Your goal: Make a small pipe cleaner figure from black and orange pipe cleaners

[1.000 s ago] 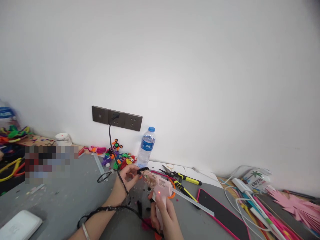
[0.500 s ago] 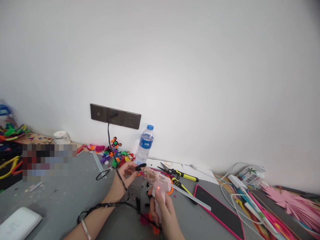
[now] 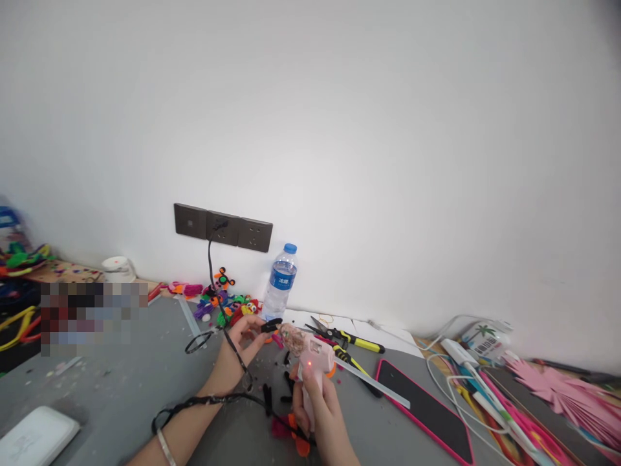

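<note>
A grey desk [image 3: 121, 388] runs along a white wall. Over it, the right hand [image 3: 323, 414] wraps a pink hot glue gun [image 3: 310, 356] by its handle, nozzle aimed at a small black fuzzy piece [image 3: 270, 325], which the left hand [image 3: 240, 346] pinches at its fingertips to meet the tip. The gun's black cord [image 3: 213, 404] trails across the left wrist to dark wall sockets [image 3: 223, 227].
</note>
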A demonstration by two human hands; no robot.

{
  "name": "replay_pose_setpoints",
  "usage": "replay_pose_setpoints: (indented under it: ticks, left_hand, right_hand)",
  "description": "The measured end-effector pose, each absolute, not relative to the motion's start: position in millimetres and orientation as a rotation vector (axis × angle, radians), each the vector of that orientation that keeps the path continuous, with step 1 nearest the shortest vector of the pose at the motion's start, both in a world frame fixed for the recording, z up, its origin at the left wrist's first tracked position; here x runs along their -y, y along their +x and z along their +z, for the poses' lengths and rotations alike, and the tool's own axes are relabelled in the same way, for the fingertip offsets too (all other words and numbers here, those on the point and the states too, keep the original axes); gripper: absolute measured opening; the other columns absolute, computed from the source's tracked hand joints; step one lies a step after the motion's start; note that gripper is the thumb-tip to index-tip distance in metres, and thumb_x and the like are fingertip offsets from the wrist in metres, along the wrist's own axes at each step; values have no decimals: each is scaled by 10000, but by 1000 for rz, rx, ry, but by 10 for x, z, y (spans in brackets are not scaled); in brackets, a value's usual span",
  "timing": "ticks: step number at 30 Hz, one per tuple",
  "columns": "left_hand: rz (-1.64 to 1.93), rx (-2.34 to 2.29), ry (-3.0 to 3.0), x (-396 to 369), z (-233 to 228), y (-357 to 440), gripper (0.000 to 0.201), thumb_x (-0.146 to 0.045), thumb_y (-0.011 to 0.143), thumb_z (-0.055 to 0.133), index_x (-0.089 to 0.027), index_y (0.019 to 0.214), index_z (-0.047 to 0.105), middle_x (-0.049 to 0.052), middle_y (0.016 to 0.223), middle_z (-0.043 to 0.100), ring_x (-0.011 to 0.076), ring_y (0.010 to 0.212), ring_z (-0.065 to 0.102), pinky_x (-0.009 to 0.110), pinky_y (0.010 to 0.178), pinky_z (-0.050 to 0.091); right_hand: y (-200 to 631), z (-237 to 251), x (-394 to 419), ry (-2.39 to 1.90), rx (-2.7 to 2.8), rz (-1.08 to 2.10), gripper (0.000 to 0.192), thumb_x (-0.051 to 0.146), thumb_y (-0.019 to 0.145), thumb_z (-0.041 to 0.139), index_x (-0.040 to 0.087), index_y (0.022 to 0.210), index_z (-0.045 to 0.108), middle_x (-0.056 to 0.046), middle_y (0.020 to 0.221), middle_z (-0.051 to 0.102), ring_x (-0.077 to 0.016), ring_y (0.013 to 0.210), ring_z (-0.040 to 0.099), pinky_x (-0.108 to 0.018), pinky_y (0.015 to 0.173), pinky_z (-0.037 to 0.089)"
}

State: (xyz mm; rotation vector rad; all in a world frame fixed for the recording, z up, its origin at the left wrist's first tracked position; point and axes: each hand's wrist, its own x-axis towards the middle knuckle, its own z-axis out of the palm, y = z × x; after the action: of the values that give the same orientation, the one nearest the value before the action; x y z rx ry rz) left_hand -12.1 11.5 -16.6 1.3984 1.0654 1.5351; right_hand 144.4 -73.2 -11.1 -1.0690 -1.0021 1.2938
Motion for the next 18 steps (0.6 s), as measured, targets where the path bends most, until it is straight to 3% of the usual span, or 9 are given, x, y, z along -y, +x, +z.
replay_pose_setpoints:
  ticks: [18]
  left_hand:
    - [1565, -1119, 1405, -109, -156, -142, 180, -322, 664, 732, -184, 758, 665, 32, 786, 680, 154, 646, 572, 252, 636, 478]
  right_hand:
    - [1495, -182, 672, -1069, 973, 1269, 571, 720, 785, 533, 151, 790, 572, 100, 331, 358, -34, 279, 227, -151, 311, 181]
